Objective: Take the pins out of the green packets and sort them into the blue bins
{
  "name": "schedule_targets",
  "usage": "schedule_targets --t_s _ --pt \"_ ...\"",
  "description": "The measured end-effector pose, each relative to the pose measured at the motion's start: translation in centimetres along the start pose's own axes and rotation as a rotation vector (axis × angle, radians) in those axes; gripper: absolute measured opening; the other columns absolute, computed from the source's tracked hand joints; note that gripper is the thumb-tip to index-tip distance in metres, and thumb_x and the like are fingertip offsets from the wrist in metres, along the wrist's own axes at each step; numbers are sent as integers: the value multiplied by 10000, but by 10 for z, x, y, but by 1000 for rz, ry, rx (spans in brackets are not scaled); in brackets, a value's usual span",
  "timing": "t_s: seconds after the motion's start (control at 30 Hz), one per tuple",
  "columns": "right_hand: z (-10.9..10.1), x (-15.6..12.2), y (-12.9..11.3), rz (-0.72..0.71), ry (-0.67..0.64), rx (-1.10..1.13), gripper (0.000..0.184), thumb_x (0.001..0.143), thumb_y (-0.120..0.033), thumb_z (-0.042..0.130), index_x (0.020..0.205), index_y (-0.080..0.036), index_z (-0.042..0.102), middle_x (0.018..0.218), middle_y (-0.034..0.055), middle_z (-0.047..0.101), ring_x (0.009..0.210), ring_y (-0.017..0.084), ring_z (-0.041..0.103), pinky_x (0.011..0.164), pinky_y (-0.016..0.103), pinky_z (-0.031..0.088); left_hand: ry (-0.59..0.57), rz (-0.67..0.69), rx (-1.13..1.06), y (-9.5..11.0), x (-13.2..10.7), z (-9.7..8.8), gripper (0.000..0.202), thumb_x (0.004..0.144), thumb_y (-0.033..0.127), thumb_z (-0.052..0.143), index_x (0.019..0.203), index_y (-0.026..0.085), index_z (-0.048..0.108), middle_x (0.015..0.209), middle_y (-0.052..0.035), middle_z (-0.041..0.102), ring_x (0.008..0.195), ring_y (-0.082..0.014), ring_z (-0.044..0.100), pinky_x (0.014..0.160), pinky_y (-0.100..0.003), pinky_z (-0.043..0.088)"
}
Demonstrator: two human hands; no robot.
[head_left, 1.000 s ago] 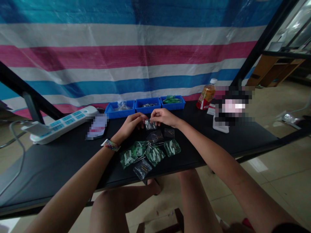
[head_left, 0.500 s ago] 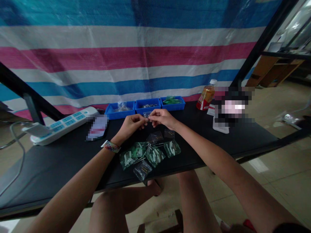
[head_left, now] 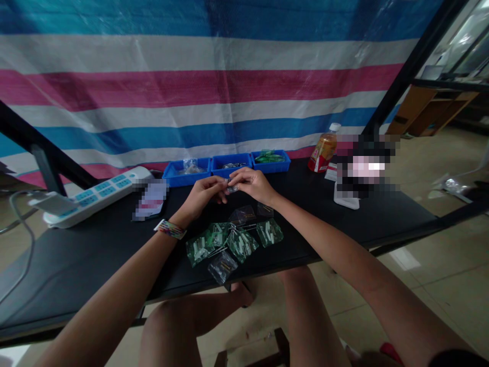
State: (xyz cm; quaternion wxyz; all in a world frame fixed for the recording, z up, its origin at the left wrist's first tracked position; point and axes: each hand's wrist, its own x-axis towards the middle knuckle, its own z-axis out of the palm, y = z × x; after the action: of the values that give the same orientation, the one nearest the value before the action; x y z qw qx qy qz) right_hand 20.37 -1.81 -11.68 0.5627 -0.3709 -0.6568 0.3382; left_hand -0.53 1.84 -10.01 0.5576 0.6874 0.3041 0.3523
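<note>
My left hand [head_left: 202,196] and my right hand [head_left: 250,184] meet above the black table [head_left: 76,255], both pinching a small clear plastic bag [head_left: 231,188] with little metal parts inside. Just below the hands lie several small bags: green-tinted ones [head_left: 240,243] holding white pieces and clear ones [head_left: 222,266] holding thin pins. Behind the hands stand three blue trays [head_left: 187,173], the left with a clear bag, the middle with metal parts, the right with green bags. A coloured band circles my left wrist.
A white power strip [head_left: 95,193] lies at the table's left, with a blurred card beside it. A bottle of amber drink [head_left: 323,150] and a white stand [head_left: 346,199] are at the right. A striped tarp hangs behind. My bare knees show under the table's front edge.
The small bag rose between my fingertips, then came back down slightly; both hands have shifted a little left and kept their pinch on it.
</note>
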Motion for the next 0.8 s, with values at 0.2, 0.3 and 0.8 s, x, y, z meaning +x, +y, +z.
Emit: schedule_targets --t_s 0.2,0.3,0.8 --pt "0 -1 -4 167 -34 115 251 860 -212 635 1095 -202 723 1086 51 713 834 156 703 683 273 629 46 64 22 -2 2 -1 384 797 499 845 922 159 716 727 -15 709 560 -149 669 543 -244 491" --pt "0 -3 -6 251 -10 190 360 894 -308 664 1242 -224 616 978 17 683 700 138 700 571 255 618 64 92 34 -1 0 -1 369 815 486 839 873 162 673 784 -26 734 561 -141 676 556 -246 495" --pt "5 -3 1 35 94 54 141 844 -299 743 875 -192 656 837 -2 672 722 148 710 673 275 611 -6 -23 99 -1 1 -1 616 977 676 507 643 182 660 515 -59 623 468 -164 591 517 -280 466"
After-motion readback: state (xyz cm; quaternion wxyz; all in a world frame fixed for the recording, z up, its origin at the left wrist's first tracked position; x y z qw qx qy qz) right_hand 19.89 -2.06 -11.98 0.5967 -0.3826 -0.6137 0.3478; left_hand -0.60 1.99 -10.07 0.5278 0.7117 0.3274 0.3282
